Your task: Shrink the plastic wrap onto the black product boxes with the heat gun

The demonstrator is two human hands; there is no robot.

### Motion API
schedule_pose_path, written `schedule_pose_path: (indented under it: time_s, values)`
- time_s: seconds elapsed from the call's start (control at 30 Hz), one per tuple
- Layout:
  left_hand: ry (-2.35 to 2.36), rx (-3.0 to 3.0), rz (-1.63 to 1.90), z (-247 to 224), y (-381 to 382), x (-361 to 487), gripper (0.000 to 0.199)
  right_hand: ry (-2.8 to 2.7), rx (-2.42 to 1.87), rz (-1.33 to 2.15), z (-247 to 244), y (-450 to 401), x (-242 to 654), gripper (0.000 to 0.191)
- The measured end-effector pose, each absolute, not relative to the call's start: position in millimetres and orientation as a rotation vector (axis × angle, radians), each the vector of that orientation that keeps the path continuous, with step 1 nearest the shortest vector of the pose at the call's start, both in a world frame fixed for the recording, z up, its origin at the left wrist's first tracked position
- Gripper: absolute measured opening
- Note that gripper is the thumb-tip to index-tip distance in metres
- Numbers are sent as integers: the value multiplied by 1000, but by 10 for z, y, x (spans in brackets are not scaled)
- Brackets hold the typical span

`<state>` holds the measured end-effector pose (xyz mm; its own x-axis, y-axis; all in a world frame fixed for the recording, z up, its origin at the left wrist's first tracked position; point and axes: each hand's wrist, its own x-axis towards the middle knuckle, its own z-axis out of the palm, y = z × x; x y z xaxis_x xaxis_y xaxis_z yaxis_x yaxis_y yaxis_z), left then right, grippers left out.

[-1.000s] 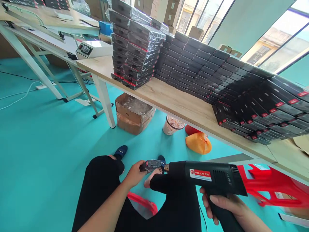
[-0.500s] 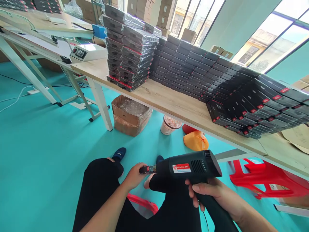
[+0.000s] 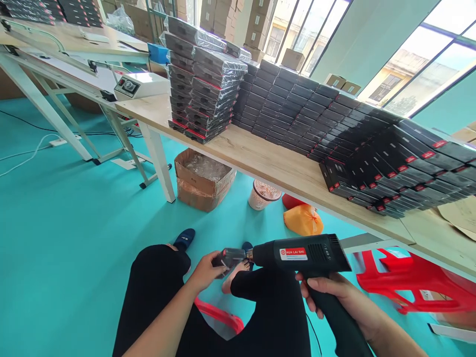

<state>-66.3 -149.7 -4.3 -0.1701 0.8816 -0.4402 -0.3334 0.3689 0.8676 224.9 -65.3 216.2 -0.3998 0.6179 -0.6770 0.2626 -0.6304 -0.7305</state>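
Note:
My right hand is wrapped round the handle of a black heat gun with a red and white label. Its nozzle points left, close to a small dark box that looks to be in clear film. That box is gripped by its left end in my left hand, above the floor and between my knees. Part of the box's far side is hidden by the nozzle and my fingers.
A wooden table bears a film-wrapped stack and rows of black boxes. Beneath stand a cardboard carton, a bin and an orange bag. A red stool lies at the right.
The heat gun has moved slightly right. In my left hand the box has turned, so a broader face shows. The whole view has shifted a little.

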Motion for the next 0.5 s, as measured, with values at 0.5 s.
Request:
schedule_pose_path:
  time_s: [0.5]
  values:
    - [1019, -177, 1347, 67, -1618, -935, 23, -924, -1424, 2454, 1869, -1151, 2290, 42]
